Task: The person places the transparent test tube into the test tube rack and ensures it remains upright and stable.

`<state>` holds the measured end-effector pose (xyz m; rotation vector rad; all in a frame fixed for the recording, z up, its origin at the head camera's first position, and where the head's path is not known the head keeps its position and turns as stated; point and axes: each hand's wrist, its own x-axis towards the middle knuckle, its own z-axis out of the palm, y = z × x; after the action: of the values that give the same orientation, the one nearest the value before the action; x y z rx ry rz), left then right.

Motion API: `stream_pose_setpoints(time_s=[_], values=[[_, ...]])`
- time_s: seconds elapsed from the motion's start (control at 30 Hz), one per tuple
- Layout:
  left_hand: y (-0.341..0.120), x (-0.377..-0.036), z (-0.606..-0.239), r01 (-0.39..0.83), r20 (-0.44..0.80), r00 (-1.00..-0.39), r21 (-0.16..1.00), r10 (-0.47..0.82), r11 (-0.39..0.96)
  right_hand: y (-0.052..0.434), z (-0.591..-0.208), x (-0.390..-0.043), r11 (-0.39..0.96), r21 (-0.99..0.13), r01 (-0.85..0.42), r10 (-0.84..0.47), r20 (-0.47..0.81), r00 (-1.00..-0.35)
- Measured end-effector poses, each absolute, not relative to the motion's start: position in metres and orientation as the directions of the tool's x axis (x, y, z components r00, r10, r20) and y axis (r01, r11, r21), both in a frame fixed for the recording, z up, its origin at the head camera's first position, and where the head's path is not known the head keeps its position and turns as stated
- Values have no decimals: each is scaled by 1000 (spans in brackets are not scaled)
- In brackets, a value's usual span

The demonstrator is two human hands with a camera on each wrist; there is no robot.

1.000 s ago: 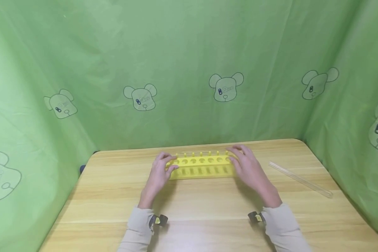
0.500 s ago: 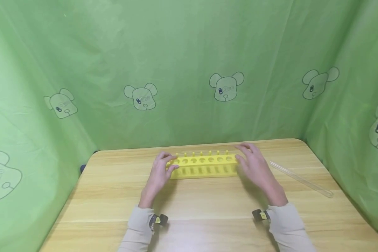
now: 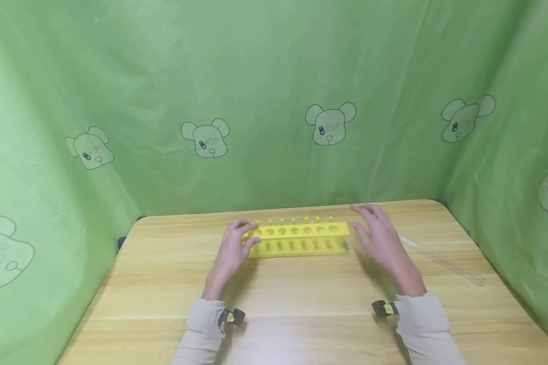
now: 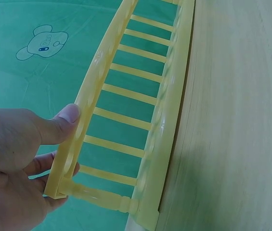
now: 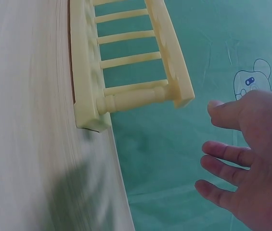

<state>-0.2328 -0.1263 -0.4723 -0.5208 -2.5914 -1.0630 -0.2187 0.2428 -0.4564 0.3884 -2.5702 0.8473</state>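
A yellow test tube rack (image 3: 297,233), with a row of round holes and a row of pegs behind, stands upright on the table. My left hand (image 3: 233,243) grips the left end of its top bar, thumb in front and fingers behind; the left wrist view shows the thumb (image 4: 68,118) pressed on the bar. Just off the rack's right end, my right hand (image 3: 381,241) is apart from it. In the right wrist view its fingers (image 5: 225,168) are spread and hold nothing. A clear glass test tube (image 3: 443,261) lies on the table to the right, its far end partly behind the right hand.
The wooden table (image 3: 301,314) has rounded far corners. A green curtain (image 3: 265,76) printed with cartoon bear heads hangs behind and along both sides. A small dark blue thing (image 3: 121,242) shows past the table's left edge.
My right hand has let go of the rack's right end and moved right, toward the test tube. My left hand and the rack stay in place.
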Motion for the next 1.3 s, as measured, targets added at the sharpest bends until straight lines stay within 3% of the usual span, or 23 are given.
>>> stream_pose_setpoints(time_s=[1.3], values=[[-127, -236, -474, 419, 381, -899, 605, 216, 677, 270, -464, -222, 796, -508, -330, -74, 459, -885]])
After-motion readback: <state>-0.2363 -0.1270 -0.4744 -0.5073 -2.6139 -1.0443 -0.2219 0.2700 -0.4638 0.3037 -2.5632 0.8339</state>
